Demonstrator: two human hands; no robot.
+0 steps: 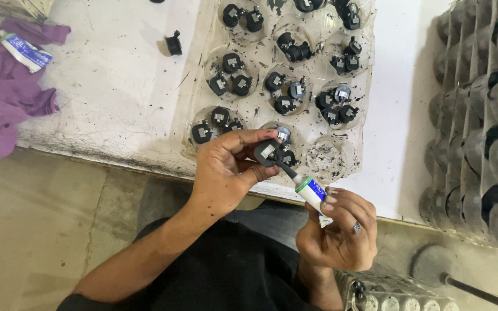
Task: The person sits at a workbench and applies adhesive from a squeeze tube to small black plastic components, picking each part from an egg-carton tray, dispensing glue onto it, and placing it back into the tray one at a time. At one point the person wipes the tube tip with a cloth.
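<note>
clear tray (341, 167) of black parts (286, 92), purple cloth (4, 101)

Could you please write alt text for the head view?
The left hand holds a small black plastic part while the right hand touches a white glue tube's nozzle to it, above a clear plastic tray of similar parts.

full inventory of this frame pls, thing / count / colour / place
small part: one, black with a pale patch, pinched in the left hand
glue tube: one, white with green collar, in the right hand, dark nozzle at the part
clear tray: one, on the white table, round pockets holding many black parts
loose part: one, black, left of the tray
second tube: one, white, on purple cloth, far left
stacked trays: several, grey, right edge
left hand: grip shut on the part
right hand: grip shut on the tube
</note>
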